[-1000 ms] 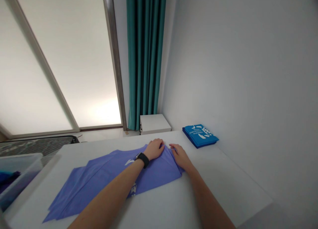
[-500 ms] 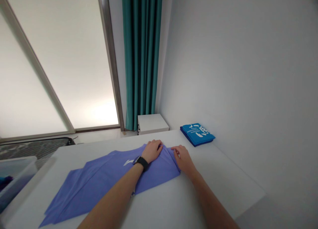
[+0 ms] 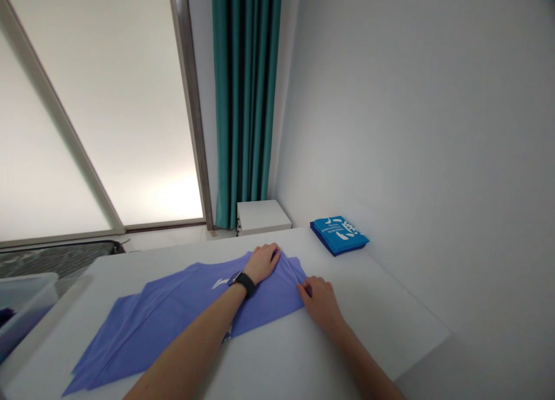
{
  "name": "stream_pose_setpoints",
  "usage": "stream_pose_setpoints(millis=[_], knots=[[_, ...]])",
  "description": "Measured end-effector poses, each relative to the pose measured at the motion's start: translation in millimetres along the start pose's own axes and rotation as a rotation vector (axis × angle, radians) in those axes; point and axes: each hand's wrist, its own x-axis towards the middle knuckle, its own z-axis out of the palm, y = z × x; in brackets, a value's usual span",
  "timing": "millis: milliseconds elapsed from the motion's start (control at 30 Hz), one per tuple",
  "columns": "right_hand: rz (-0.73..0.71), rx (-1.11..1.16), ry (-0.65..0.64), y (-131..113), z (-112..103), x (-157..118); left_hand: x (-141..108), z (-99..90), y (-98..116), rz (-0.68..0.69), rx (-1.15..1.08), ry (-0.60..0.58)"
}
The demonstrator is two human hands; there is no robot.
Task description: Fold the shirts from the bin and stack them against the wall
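Two hands work apart on a purple shirt spread across the white bench, my watch-wearing left pressing its upper edge, my right pinching the side; beyond it sit blue folded clothes.

"What's readable?"

"Right of centre, the folded blue cloth says 'TERNATIONAL' above 'MARATHON'; the line over them is blurred."

"And the purple garment, lower left?"

"A white slanted mark; print at the lower edge is mostly hidden."
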Motion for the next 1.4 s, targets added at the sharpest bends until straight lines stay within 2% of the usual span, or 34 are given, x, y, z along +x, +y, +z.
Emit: stream_pose_setpoints(millis=[200, 400, 500, 667, 1000, 1100, 1200, 1400], knots=[[-0.025, -0.095, 0.002, 3, 8, 1, 2, -0.3, 2, 0.006, 0.065, -0.014], [0.016, 0.103, -0.029, 13, 3, -1, 5, -0.7, 3, 0.0, 0.111, -0.03], [0.033, 0.133, -0.012, 14, 2, -7, 5, -1.6, 4, 0.002, 0.127, -0.035], [0.027, 0.084, 0.051, 11, 6, -13, 5, -3.3, 6, 0.022, 0.155, -0.037], [0.007, -0.002, 0.081, 8, 4, -13, 1, -11.2, 8, 0.038, 0.175, -0.005], [-0.004, -0.002, 0.08, 9, 6, -13, -9, -16.4, 16, 0.063, 0.164, 0.012], [0.0, -0.008, 0.068, 10, 8, -12, -28, -17.6, 29, 0.119, 0.154, -0.018], [0.007, -0.047, 0.018, 8, 2, -10, -68, -8.0, 39, 0.146, 0.137, -0.104]])
